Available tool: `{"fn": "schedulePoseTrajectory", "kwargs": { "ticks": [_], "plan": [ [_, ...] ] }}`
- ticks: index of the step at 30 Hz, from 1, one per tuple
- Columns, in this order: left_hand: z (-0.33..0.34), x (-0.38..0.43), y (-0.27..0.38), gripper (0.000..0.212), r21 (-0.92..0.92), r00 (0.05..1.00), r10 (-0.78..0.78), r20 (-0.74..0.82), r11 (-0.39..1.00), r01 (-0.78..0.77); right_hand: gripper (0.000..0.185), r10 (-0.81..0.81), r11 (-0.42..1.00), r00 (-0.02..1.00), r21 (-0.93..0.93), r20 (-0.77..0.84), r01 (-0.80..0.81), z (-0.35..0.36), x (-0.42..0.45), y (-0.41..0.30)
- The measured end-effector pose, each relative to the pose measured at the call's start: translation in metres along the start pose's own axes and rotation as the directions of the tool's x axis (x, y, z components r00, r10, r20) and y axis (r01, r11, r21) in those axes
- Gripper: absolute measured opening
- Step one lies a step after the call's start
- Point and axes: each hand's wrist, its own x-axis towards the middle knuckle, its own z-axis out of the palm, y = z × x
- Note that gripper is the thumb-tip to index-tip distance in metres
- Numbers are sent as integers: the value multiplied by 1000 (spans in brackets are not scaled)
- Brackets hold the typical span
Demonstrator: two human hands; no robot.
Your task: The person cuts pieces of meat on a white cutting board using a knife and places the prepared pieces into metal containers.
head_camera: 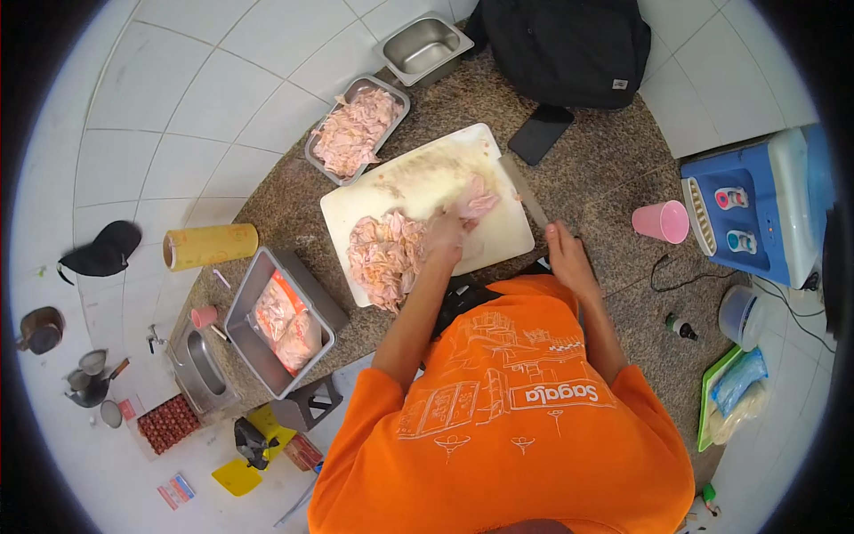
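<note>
My right hand (567, 250) grips the handle of a knife. The knife blade (524, 190) lies along the right edge of a white cutting board (420, 173). Motion blurs my left hand (445, 237), which is over the board. Its fingers reach a small piece of raw poultry (479, 198), but whether they grip it cannot be seen. Left of that hand, a heap of pale pink raw poultry pieces, seemingly skin (383, 257), covers the board's near-left corner. Behind the board, a metal tray (404, 110) is filled with similar pieces (357, 130).
On the granite counter (614, 160) are a grey bin (243, 334) with bagged poultry (287, 324), a film roll (210, 246), a steel pan (427, 50), a black backpack (567, 53), a phone (540, 133), a pink cup (660, 221) and a water dispenser (754, 207). A sink (203, 367) is at left.
</note>
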Motion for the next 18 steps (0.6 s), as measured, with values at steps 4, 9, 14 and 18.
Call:
{"fn": "schedulePoseTrajectory", "kwargs": {
  "ticks": [4,9,14,18],
  "plan": [
    [-19,-17,-14,41,49,980,116,-161,993,-110,39,-36,988,988,-146,151,58,16,-1,12],
    [-17,-44,4,36,875,645,718,262,105,-472,38,-40,979,967,-183,253,89,26,-3,9],
    [10,-3,23,40,694,536,468,702,-281,-663,40,7,930,994,-365,105,32,32,13,11],
    [27,-1,52,41,671,720,107,686,-475,-569,40,85,947,996,-312,10,-78,20,16,14]
  ]
}}
